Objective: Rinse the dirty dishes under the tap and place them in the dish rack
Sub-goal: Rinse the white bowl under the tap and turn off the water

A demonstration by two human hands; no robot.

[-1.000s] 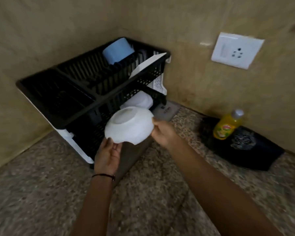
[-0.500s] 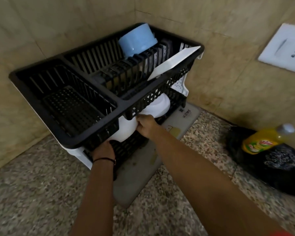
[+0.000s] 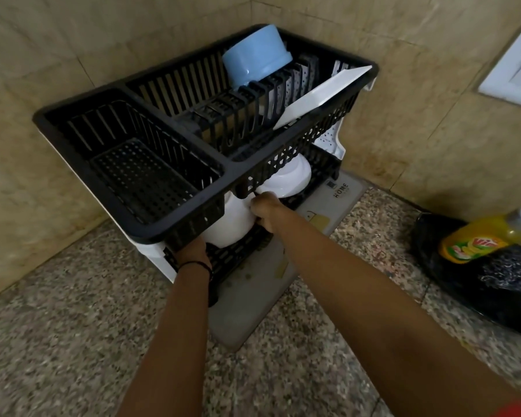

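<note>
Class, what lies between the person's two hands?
A white bowl, with the left hand below it and the right hand gripping its edge; the head view shows it.

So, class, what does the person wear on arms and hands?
Bare forearms, no gloves. The left hand has a thin black band round its wrist; the right hand wears nothing. A red patch by the right upper arm may be a sleeve.

The black dish rack (image 3: 178, 218) has two levels and stands on the bench (image 3: 73, 341). On the lower level a white bowl (image 3: 232, 224) is tilted, its outer side showing, just beside a second white bowl (image 3: 289, 179). On the upper level a light blue bowl (image 3: 256, 55) lies upside down, and a white plate (image 3: 322, 97) leans at the right end.
</note>
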